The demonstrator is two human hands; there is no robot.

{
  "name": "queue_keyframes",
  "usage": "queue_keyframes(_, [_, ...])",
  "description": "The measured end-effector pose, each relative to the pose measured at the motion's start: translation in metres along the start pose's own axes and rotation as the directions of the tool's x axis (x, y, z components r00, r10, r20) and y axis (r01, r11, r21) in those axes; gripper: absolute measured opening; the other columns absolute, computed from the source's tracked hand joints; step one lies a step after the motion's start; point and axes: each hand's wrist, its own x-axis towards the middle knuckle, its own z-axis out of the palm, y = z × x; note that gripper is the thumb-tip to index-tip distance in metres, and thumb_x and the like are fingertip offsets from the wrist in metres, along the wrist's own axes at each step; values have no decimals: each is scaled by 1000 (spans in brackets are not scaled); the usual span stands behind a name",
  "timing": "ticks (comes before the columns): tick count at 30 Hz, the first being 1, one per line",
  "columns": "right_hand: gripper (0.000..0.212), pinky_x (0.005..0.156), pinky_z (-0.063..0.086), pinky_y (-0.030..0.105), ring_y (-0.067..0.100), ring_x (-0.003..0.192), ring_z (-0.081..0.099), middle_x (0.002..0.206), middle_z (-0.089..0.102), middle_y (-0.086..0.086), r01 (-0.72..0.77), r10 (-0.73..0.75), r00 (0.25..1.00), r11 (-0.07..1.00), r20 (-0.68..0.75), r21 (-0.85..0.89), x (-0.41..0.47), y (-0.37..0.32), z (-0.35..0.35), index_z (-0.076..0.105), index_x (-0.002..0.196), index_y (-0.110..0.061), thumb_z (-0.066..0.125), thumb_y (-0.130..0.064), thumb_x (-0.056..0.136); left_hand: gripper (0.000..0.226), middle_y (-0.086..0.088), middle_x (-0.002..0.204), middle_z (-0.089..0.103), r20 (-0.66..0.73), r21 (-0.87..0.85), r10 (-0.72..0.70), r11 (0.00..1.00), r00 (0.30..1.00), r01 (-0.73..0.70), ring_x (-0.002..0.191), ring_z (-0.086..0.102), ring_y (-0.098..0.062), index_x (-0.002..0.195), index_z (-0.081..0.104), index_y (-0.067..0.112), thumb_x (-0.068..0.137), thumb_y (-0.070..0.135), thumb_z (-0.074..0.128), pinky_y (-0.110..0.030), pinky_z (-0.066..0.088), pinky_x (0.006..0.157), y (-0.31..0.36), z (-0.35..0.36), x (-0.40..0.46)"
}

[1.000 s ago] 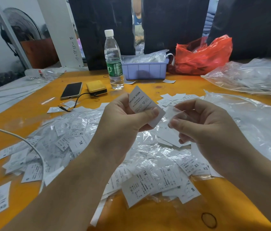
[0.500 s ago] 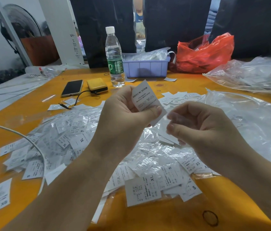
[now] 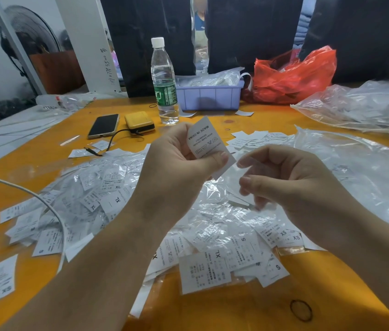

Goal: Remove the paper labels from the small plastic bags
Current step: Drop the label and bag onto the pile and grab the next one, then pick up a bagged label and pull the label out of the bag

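Note:
My left hand (image 3: 174, 168) pinches a white paper label (image 3: 206, 142) printed "MADE IN CHINA" between thumb and fingers, held upright above the table. Just right of it, my right hand (image 3: 291, 182) has its fingers curled, and a small clear plastic bag (image 3: 254, 167) shows faintly between its thumb and fingertips. The label is free of that bag, with a small gap between them. Below both hands lies a wide heap of small bags with labels inside (image 3: 117, 194), marked XL, S and XS. Loose bare labels (image 3: 255, 139) lie behind the hands.
On the orange table (image 3: 236, 306) stand a water bottle (image 3: 165, 87), a purple bin (image 3: 210, 96) and a red bag (image 3: 296, 75) at the back. A phone (image 3: 104, 125) and a yellow power bank (image 3: 139, 121) lie left. Large clear bags (image 3: 356, 177) lie to the right, and a white cable (image 3: 33, 194) crosses the left.
My left hand has tilted the label more upright and drawn it clear of the bag. My right hand has drifted slightly right and down, so the hands stand a little apart.

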Motion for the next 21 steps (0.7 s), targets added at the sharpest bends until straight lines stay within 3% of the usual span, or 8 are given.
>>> queue_keyframes(4, [29, 53, 48, 24, 17, 54, 56, 66, 67, 9, -50, 49, 999, 996, 17, 72, 2, -1, -3, 68, 95, -10, 71, -10, 66, 21, 3, 76, 69, 4, -57, -34, 998, 999, 34, 73, 67, -12, 88, 65, 17, 77, 5, 78, -24, 56, 62, -1, 0, 1])
queue_keyframes(11, [35, 50, 47, 25, 20, 53, 54, 64, 66, 10, -90, 83, 994, 991, 66, 99, 4, 0, -2, 66, 98, -10, 70, -9, 64, 26, 2, 75, 68, 51, -142, -87, 985, 995, 94, 73, 68, -13, 90, 64, 14, 68, 12, 78, -29, 58, 65, 1, 1, 1])
queue_keyframes(14, [33, 52, 47, 28, 27, 59, 53, 66, 66, 11, -98, 90, 991, 992, 98, 81, 4, 1, -2, 66, 98, -8, 71, -10, 65, 25, 2, 74, 68, 89, -168, -103, 979, 991, 117, 73, 68, -14, 91, 63, 12, 70, 7, 76, -31, 59, 66, 3, 2, 1])
queue_keyframes(21, [17, 54, 44, 28, 23, 59, 52, 67, 65, 10, -83, 73, 984, 995, 165, 57, 2, 1, -2, 71, 88, -11, 70, -14, 71, 28, -1, 74, 68, 134, -185, -122, 972, 983, 146, 72, 69, -16, 90, 62, 12, 67, 6, 76, -31, 59, 66, 3, 4, 0])
